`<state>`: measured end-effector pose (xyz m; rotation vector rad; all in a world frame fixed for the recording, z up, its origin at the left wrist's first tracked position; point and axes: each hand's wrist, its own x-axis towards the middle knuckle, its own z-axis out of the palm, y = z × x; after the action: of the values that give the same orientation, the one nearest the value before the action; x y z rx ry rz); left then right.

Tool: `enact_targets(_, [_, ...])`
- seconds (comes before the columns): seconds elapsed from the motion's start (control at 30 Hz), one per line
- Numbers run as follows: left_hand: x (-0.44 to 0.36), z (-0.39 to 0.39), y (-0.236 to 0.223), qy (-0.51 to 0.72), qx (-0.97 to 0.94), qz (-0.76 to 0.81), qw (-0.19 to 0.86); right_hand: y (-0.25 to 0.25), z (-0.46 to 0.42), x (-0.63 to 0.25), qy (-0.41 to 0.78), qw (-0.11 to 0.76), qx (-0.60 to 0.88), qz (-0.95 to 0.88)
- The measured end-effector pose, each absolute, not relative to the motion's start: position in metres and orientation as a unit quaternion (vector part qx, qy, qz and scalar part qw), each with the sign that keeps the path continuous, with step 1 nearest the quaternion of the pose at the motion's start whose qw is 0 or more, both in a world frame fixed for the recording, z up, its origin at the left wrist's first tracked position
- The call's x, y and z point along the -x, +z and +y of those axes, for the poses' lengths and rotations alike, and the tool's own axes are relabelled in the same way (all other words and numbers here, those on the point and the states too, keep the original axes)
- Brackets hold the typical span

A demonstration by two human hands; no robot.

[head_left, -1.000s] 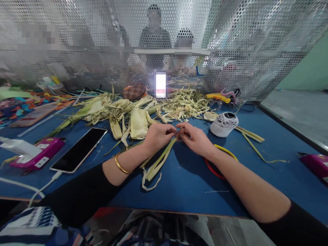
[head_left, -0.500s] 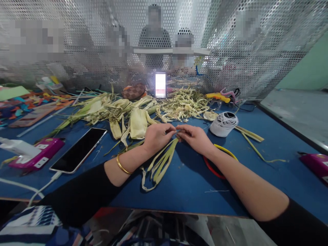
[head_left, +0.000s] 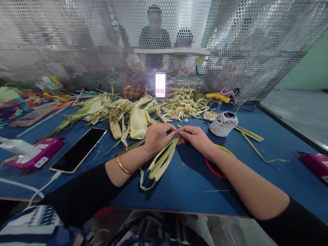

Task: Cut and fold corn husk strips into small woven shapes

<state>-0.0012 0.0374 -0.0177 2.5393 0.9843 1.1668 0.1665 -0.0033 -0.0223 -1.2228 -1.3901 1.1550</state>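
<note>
A bundle of pale green corn husk strips hangs toward me, its gathered top between my fingertips. My left hand is closed in a pinch at that top, from the left. From the right, my right hand pinches at the same spot, its fingertips almost touching those of the left. Any thread between the fingers is too small to make out. Right of the hands stands a spool of white thread. Under my right forearm lies a red and yellow ring.
Behind the hands lie loose corn husks and a heap of shredded husk. At left are a charging phone and a purple power strip. A perforated metal screen borders the blue table, with people behind it.
The husk bundle has swung slightly and its strips have turned and drawn closer together. Both hands stay nearly in place, the right fingers a little more bent.
</note>
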Motion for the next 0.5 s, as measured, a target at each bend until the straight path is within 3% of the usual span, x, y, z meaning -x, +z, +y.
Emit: enact_targets(0.5, [0.0009, 0.0378, -0.0186, 0.392, -0.837, 0.356, 0.136, -0.0223, -0.0028, -0.1649, 0.442, 0.478, 0.535, -0.538])
